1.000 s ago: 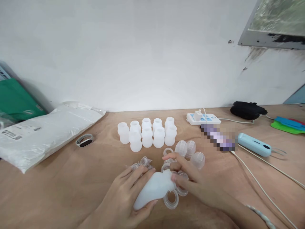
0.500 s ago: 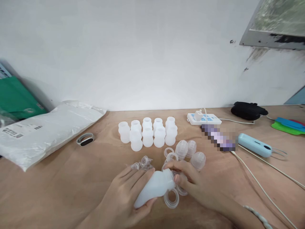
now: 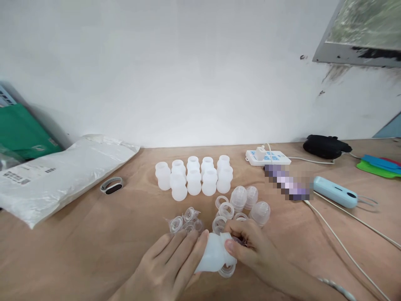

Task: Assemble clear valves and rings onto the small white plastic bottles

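Milky white plastic sits between the two hands as I watch from afar through the head view: a bottle (image 3: 211, 254), tilted over on its side low in the middle of the table (image 3: 78, 251), its mouth end to the right. My judgement is that the smooth, curved body could roll or slip in the grasp if the right side pushes or twists harder than the left one resists. Squeezing too hard might also dent the wall, if it is as soft as it looks, and pull the neck out of round. The loose rings (image 3: 226, 210) crowd just beyond, one of them partly under the mouth, so a low sweep of the knuckles could scatter them or nudge the domes (image 3: 238, 198) beside them. The clear valves (image 3: 176, 224) near the left fingertips could be knocked in the same way. As for the hands, the left hand (image 3: 166, 263) is wrapped around the body, fingers together over the top and mostly closed on it. The right hand (image 3: 250, 244) is nearly closed, thumb against the neck, fingers curled behind the rim; whether it also pinches a small part there, I cannot tell.
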